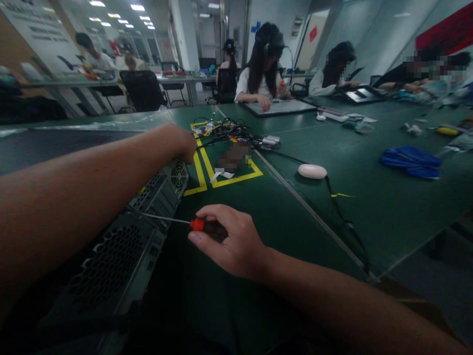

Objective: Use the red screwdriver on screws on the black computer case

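Observation:
A dark computer case [121, 246] lies on its side on the green table [288, 217], its rear panel with fan grille and vents facing me. My right hand [229, 241] is closed around a screwdriver [177, 221] with a red and black handle, its thin shaft pointing left at the rear panel. My left hand [185, 143] rests over the far top corner of the case, fingers curled down over its edge; the forearm crosses the left of the view.
A yellow taped square [221, 170] marks the table, with a tangle of cables [229, 130] behind it. A white oval device [312, 171] with a black cord lies to the right, blue cloth [410, 160] further right. Several people sit working at the far side.

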`<state>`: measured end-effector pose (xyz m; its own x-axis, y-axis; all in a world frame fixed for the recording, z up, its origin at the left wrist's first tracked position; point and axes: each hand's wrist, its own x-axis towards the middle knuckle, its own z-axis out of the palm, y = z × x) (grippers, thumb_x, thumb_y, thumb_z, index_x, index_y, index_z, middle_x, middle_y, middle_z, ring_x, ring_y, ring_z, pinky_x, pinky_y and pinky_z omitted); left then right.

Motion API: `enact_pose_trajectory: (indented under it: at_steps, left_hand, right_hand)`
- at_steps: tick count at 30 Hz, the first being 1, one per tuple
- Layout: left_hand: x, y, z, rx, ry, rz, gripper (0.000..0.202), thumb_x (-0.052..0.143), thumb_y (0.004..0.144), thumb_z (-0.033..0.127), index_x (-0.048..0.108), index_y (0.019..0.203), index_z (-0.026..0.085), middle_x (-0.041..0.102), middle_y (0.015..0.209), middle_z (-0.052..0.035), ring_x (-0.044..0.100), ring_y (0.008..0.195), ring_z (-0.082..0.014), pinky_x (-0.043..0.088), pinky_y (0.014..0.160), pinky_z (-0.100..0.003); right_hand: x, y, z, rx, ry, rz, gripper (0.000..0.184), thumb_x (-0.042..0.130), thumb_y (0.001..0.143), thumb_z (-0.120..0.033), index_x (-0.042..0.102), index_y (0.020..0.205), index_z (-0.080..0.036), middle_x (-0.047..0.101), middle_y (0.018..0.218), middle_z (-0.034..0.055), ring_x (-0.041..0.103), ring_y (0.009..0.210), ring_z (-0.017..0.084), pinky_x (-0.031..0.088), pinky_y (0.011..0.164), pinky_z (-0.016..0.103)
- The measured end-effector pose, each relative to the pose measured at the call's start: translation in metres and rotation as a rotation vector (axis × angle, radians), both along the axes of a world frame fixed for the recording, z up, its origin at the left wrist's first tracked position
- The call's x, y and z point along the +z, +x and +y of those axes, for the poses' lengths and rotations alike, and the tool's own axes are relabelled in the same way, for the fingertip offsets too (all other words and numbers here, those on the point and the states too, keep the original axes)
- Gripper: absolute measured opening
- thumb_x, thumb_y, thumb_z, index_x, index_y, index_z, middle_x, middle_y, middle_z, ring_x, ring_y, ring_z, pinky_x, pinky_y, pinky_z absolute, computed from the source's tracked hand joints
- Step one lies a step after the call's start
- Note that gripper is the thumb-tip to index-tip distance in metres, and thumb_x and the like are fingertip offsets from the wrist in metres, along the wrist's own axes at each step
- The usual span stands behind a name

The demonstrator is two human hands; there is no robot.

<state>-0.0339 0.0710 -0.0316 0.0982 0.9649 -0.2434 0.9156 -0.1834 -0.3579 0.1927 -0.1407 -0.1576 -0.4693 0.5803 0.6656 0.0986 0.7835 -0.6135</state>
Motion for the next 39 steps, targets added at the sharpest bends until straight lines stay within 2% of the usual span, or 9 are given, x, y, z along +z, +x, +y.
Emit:
enact_pose_trajectory:
  at_steps: [2, 7, 12, 19, 23, 25, 30, 35, 39]
  left_hand:
    - [0.002, 0.002, -0.003, -0.003, -0.015, 0.044, 0.073, 0.091, 0.102, 0.068, 0.097, 0.150, 0.014, 0.098, 0.131, -0.0234, 0.080, 0.144, -0.0485, 0.060, 0.130, -0.056]
    - [0.001, -0.001, -0.002, -0.017, -0.009, 0.052, 0.069, 0.095, 0.100, 0.061, 0.097, 0.150, 0.015, 0.098, 0.134, -0.0224, 0.080, 0.146, -0.0484, 0.060, 0.131, -0.055]
    - [0.003, 0.002, -0.006, -0.011, -0.013, 0.113, 0.065, 0.094, 0.098, 0.057, 0.098, 0.152, 0.020, 0.098, 0.136, -0.0210, 0.081, 0.147, -0.0492, 0.062, 0.129, -0.055]
    - [0.013, 0.021, -0.023, 0.029, -0.022, 0.176, 0.065, 0.087, 0.102, 0.041, 0.094, 0.161, 0.016, 0.095, 0.151, -0.0247, 0.085, 0.143, -0.0492, 0.063, 0.128, -0.055]
    - [0.006, 0.011, -0.012, 0.022, -0.015, 0.140, 0.066, 0.088, 0.095, 0.044, 0.097, 0.159, 0.028, 0.098, 0.140, -0.0183, 0.084, 0.145, -0.0489, 0.064, 0.125, -0.054]
    - [0.004, 0.006, -0.007, 0.006, -0.001, 0.116, 0.069, 0.090, 0.091, 0.047, 0.098, 0.158, 0.031, 0.099, 0.137, -0.0175, 0.084, 0.145, -0.0497, 0.065, 0.123, -0.055]
    - [0.004, 0.005, -0.006, 0.012, -0.029, 0.116, 0.071, 0.090, 0.089, 0.043, 0.098, 0.157, 0.024, 0.099, 0.134, -0.0223, 0.087, 0.139, -0.0506, 0.066, 0.122, -0.055]
    - [0.006, 0.007, -0.008, -0.003, -0.031, 0.126, 0.065, 0.091, 0.091, 0.046, 0.099, 0.154, 0.028, 0.099, 0.126, -0.0190, 0.085, 0.140, -0.0493, 0.067, 0.121, -0.054]
    - [0.008, 0.008, -0.010, -0.019, -0.047, 0.159, 0.063, 0.088, 0.096, 0.045, 0.098, 0.155, 0.024, 0.099, 0.128, -0.0198, 0.085, 0.140, -0.0484, 0.067, 0.120, -0.052]
  right_hand:
    - [0.000, -0.001, 0.000, 0.015, 0.011, 0.026, 0.026, 0.091, 0.116, -0.037, 0.082, 0.136, -0.023, 0.093, 0.121, 0.0073, 0.087, 0.097, 0.023, 0.072, 0.091, 0.035]
    - [0.001, -0.001, 0.000, 0.000, 0.040, 0.001, 0.009, 0.082, 0.121, -0.030, 0.080, 0.126, -0.024, 0.093, 0.119, 0.0066, 0.087, 0.096, 0.021, 0.072, 0.092, 0.035]
    - [0.001, 0.000, 0.002, 0.007, 0.017, -0.033, 0.011, 0.082, 0.122, -0.034, 0.081, 0.127, -0.024, 0.093, 0.117, 0.0069, 0.084, 0.092, 0.021, 0.072, 0.091, 0.036]
    - [0.000, 0.000, 0.002, -0.002, -0.011, -0.058, 0.012, 0.084, 0.120, -0.033, 0.083, 0.129, -0.025, 0.092, 0.118, 0.0068, 0.085, 0.097, 0.023, 0.072, 0.095, 0.037]
    - [-0.001, 0.000, 0.004, 0.001, 0.001, -0.049, 0.012, 0.085, 0.122, -0.035, 0.083, 0.128, -0.025, 0.092, 0.118, 0.0067, 0.087, 0.098, 0.023, 0.072, 0.095, 0.035]
    - [-0.002, 0.000, 0.004, 0.001, 0.010, -0.037, 0.014, 0.085, 0.123, -0.039, 0.083, 0.128, -0.025, 0.092, 0.118, 0.0069, 0.087, 0.098, 0.023, 0.072, 0.095, 0.035]
    - [-0.003, 0.000, 0.005, -0.006, -0.001, -0.042, 0.016, 0.089, 0.122, -0.039, 0.083, 0.128, -0.025, 0.092, 0.118, 0.0071, 0.087, 0.098, 0.023, 0.072, 0.095, 0.036]
    - [-0.003, 0.000, 0.005, -0.005, -0.003, -0.062, 0.015, 0.090, 0.120, -0.037, 0.085, 0.128, -0.025, 0.093, 0.118, 0.0070, 0.086, 0.098, 0.023, 0.073, 0.096, 0.037]
    - [-0.003, 0.000, 0.005, -0.015, -0.009, -0.064, 0.016, 0.091, 0.120, -0.038, 0.085, 0.128, -0.026, 0.093, 0.118, 0.0066, 0.086, 0.098, 0.023, 0.074, 0.096, 0.037]
